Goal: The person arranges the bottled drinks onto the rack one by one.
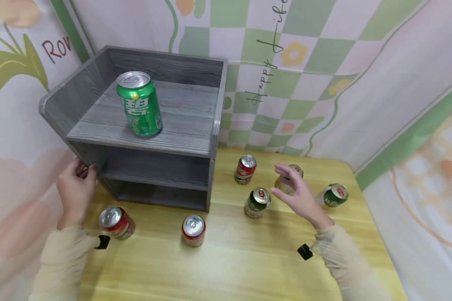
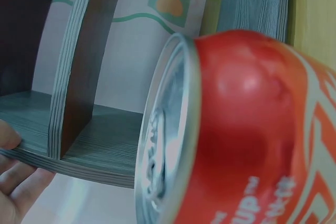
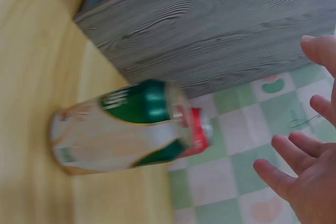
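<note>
My left hand (image 1: 74,190) grips the left side panel of a grey wooden shelf (image 1: 188,100); in the left wrist view the thumb (image 2: 7,136) lies inside the panel's edge and the fingers outside it. My right hand (image 1: 299,198) is held with fingers spread above the table at the right, holding nothing. Beside it stand a green-and-white can (image 1: 255,205) and a gold-topped can (image 1: 285,184), partly hidden behind the hand. Another green-and-white can (image 1: 333,195) is just right of the hand. A green soda can (image 1: 143,110) stands upright on the shelf's top.
A red can (image 1: 122,225) stands before the shelf's left front corner, and another red can (image 1: 193,234) before its right part. A third red can (image 1: 245,170) is right of the shelf. Patterned cloth (image 1: 256,83) hangs behind the wooden table (image 1: 226,267).
</note>
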A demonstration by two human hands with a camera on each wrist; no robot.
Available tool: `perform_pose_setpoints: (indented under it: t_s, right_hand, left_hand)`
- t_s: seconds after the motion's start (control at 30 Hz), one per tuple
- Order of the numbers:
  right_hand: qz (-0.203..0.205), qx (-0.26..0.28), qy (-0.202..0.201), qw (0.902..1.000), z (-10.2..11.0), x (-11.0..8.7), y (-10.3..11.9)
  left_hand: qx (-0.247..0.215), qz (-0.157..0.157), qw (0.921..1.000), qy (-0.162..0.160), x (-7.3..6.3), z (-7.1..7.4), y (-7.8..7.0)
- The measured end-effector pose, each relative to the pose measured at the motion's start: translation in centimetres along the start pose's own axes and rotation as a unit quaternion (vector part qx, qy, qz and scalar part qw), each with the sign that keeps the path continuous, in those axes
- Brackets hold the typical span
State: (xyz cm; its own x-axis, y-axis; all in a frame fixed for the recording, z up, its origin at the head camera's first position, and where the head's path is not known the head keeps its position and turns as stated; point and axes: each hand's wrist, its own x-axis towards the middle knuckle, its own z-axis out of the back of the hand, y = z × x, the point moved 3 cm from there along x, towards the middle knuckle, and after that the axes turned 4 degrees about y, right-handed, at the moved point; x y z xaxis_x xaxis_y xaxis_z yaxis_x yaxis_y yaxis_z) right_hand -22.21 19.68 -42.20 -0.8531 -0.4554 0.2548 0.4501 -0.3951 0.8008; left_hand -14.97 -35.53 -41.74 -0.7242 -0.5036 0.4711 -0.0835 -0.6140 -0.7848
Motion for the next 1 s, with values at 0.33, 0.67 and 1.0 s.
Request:
perform_pose_setpoints:
  t_s: [0.33, 0.67, 1.0]
  right_hand:
    - [-0.008, 0.006, -0.036, 0.9993, -3.1, -1.8, -3.7]
    - [-0.014, 0.011, -0.026, 0.9995, -5.4, -2.7, -6.1]
    - [-0.053, 0.001, -0.037, 0.9979, -7.3, -3.4, -7.7]
  left_hand:
    - [0.005, -0.004, 1.0000, -0.005, 0.1, 0.1, 0.2]
    - [0.004, -0.009, 0.9999, -0.004, 0.2, 0.0, 0.2]
    - [0.009, -0.017, 0.9998, -0.005, 0.3, -0.1, 0.4]
